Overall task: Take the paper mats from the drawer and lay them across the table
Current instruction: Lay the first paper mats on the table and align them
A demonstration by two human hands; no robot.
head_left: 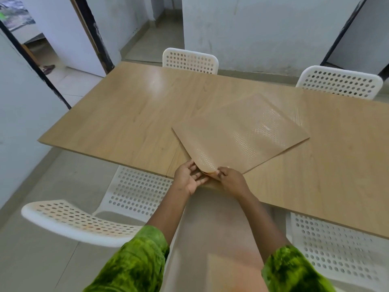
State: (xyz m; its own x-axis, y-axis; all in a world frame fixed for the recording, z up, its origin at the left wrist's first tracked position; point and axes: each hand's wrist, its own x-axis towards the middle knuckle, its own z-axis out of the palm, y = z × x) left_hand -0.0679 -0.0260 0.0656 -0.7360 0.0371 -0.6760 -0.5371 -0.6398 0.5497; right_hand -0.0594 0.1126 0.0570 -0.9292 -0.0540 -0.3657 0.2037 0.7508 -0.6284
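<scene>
1. Position of goods: the paper mats point(242, 135) lie as a pile on the table point(126, 114), right of its centre. They are turned diamond-wise, so one corner reaches the near edge at 6 o'clock. No drawer is in view.
2. Left hand point(189, 178): palm up, fingers stretched out flat beneath that near corner, supporting it rather than clasping it.
3. Right hand point(231, 180): fingers curled over the same corner from the 3 o'clock side, pinching the uppermost layer, which curls upward. How many sheets are in the pinch cannot be read at this range; probably one.
4. Governing relation: from the hands the pile runs away toward 1 o'clock, its long axis on that diagonal. Both hands meet at one corner, the right on top and better placed to peel.
5. Judgement: separation of the top sheet is in hand. No mat is laid out singly yet, so most of the task remains.
6. Surroundings: white perforated chairs stand at 12 o'clock point(190, 61) and 2 o'clock point(339, 83).
</scene>
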